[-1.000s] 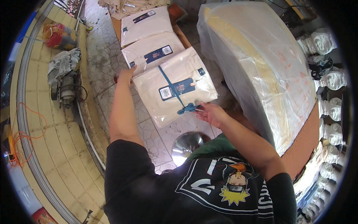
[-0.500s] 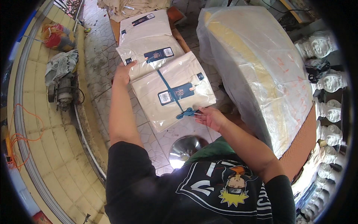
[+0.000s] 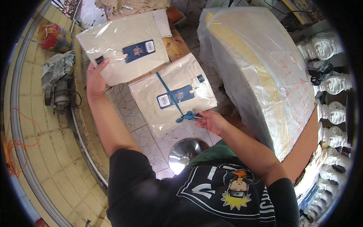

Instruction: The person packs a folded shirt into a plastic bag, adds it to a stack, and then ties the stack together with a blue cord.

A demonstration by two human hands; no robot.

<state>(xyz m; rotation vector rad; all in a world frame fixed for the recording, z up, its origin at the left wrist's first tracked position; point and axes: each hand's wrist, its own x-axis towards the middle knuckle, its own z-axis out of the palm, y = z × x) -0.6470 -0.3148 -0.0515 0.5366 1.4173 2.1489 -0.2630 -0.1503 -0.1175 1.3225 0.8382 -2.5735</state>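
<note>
My left hand (image 3: 97, 77) grips the near left corner of a bagged garment (image 3: 109, 36), a cream folded piece in clear plastic with a dark blue hang tag. It is lifted and tilted, over the far end of the stack. Closer to me lies a second bagged cream garment (image 3: 145, 92) with a similar tag. A blue ribbon (image 3: 168, 90) crosses it and ends in a bunched knot at its near edge. My right hand (image 3: 211, 122) is at that edge, its fingers curled and closed at the ribbon's knot; the fingertips are partly hidden.
Beyond the packages is a heap of beige cloth (image 3: 132, 6). A wooden board (image 3: 177, 44) shows under them. To the right stands a large plastic-wrapped bulky object (image 3: 257, 72). A shiny metal bowl-shaped thing (image 3: 185, 153) is before me; a motor (image 3: 62, 96) sits left.
My left hand has lifted the farther bagged garment off and moved it left and away. The package beneath my right hand stays nearly in place, and so does that hand.
</note>
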